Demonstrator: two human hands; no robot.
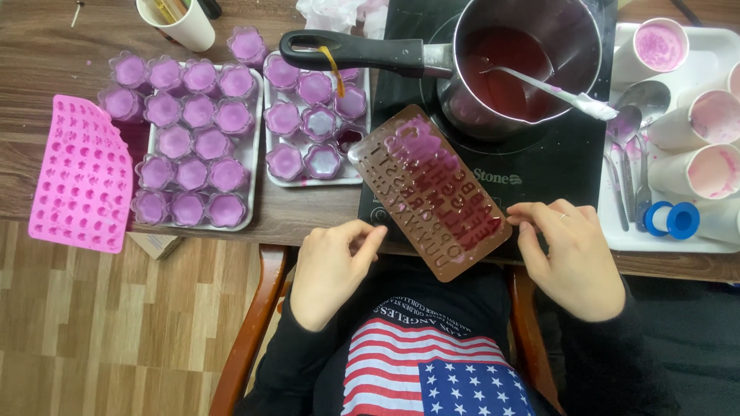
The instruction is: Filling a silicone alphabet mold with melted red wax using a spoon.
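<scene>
Brown wood-grain table over pale plank flooring, seen from above.

Left hand at the near table edge, fingers loosely curled, fingertips just beside the brown letter mould's near-left edge; gripping nothing, actual contact not clear. Right hand likewise half open, fingertips at or just touching the mould's near-right corner. Empty too.

Mould between the hands and just ahead of them, flat, long axis running diagonally from near-right to far-left. Near end overhanging the table edge, far end reaching toward the pan. Right hand closer to the near corner; left closer to the long side. Thin, glossy, flexible-looking plastic or silicone, rows of letter cavities, many filled with pink-purple.

Beyond, black glass hob, smooth, bearing a steel pan of dark red liquid with a spoon leaning in it; black handle pointing left.

Left of that, two metal trays packed with clear flower-shaped cups of opaque purple. Far left, soft pink mould of small cavities, hanging off the edge.

Right, white tray with stained paper cups, metal spoons and a blue ring.
</scene>
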